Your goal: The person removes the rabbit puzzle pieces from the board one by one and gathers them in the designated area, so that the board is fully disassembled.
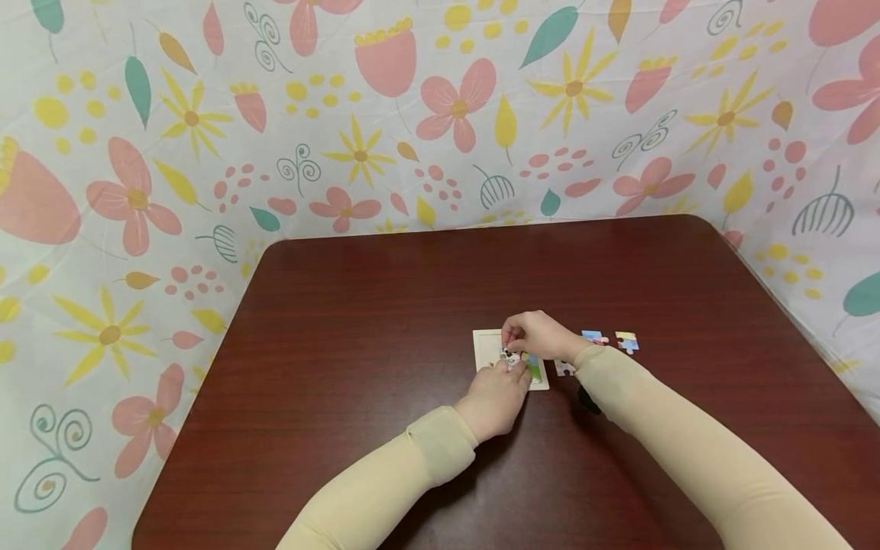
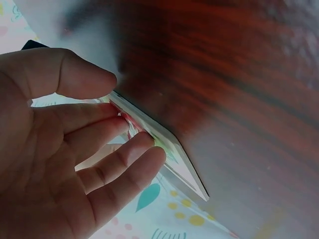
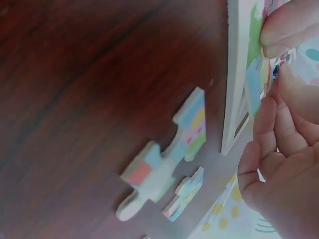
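A small jigsaw puzzle in a pale tray [image 1: 477, 350] lies on the table, partly covered by both hands. My left hand [image 1: 496, 397] rests its fingertips on the near part of the puzzle; in the left wrist view those fingers [image 2: 132, 172] look extended, with the thumb apart. Above it, my right hand [image 1: 541, 336] pinches a puzzle piece [image 1: 510, 356] with a black-and-white print, over the tray. In the right wrist view, thumb and fingers of the right hand [image 3: 294, 144] meet at that piece, mostly hidden, close to the left hand's fingers [image 3: 294, 27].
Several loose puzzle pieces lie right of the tray, among them a blue-and-yellow piece [image 1: 626, 341] and a partly covered one [image 1: 564, 368]. A black object [image 1: 587, 400] shows under the right wrist. The brown table [image 1: 357, 328] meets a flowered cloth [image 1: 412, 137] behind.
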The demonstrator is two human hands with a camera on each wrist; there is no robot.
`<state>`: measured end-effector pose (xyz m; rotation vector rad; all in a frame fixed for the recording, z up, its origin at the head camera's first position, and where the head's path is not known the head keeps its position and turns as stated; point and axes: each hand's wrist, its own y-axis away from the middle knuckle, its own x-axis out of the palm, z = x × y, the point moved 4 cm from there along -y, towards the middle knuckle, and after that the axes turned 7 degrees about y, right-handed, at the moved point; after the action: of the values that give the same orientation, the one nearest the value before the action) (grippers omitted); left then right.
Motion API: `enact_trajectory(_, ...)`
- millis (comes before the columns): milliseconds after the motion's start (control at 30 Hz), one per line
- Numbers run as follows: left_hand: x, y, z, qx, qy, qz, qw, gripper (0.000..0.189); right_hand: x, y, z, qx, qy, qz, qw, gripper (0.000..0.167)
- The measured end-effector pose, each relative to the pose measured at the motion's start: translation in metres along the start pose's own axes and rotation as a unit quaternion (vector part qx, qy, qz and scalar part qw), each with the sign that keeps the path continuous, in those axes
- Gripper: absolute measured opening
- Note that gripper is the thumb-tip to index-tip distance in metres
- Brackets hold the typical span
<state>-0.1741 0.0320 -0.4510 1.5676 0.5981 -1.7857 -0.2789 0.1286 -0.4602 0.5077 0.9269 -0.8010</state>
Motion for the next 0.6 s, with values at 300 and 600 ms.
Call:
enact_trajectory(300,-0.0007,0.0004,0.0021,0.005,0.009,0.013,0.9999,0.058,0.0001,0.0009,0.002,-0.008,0.011,-0.009,0.9999,0.007)
enact_trajectory(600,0.0009,-0.0013,0.0021,0.003,0.011,0.019,0.9998,0.064,-0.0009,-0.0002,0.0009,-0.007,0.014,-0.004,0.9999,0.004)
